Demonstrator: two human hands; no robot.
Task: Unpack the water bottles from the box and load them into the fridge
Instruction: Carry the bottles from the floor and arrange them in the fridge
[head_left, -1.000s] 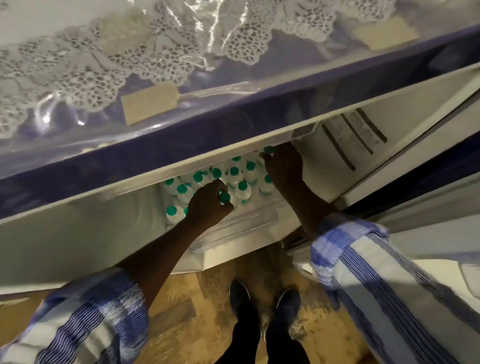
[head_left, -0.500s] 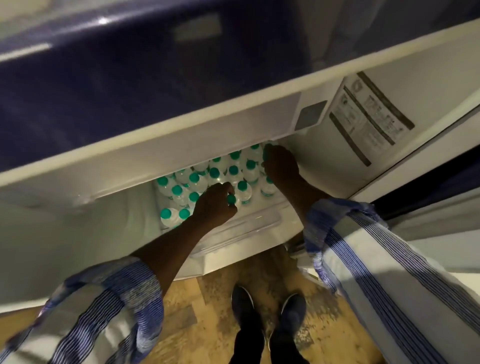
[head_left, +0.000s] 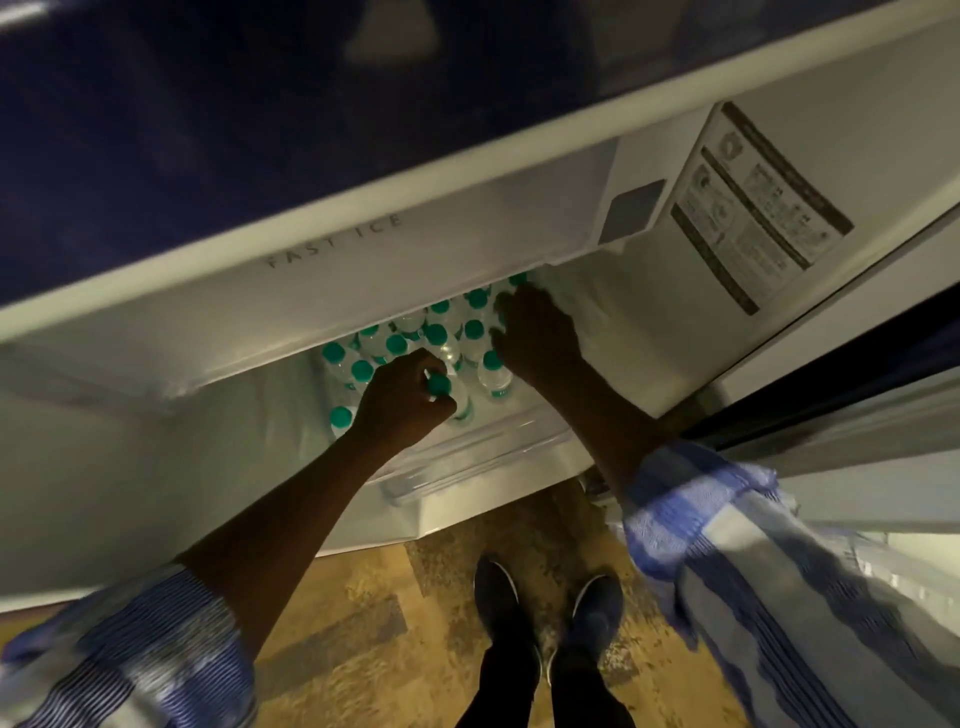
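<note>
down on the clear fridge shelf (head_left: 470, 460), left hand (head_left: 402, 402) clutches a green-capped plastic water bottle (head_left: 461, 408); right hand (head_left: 537, 335) among neighbouring bottles (head_left: 440, 310), grip unclear.

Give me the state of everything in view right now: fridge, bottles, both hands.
Fridge: open.
Bottles: upright, green caps on, packed close together on the shelf.
Left hand: grips the front bottle at its neck.
Right hand: lies over the back-right caps; grip unclear.
</note>
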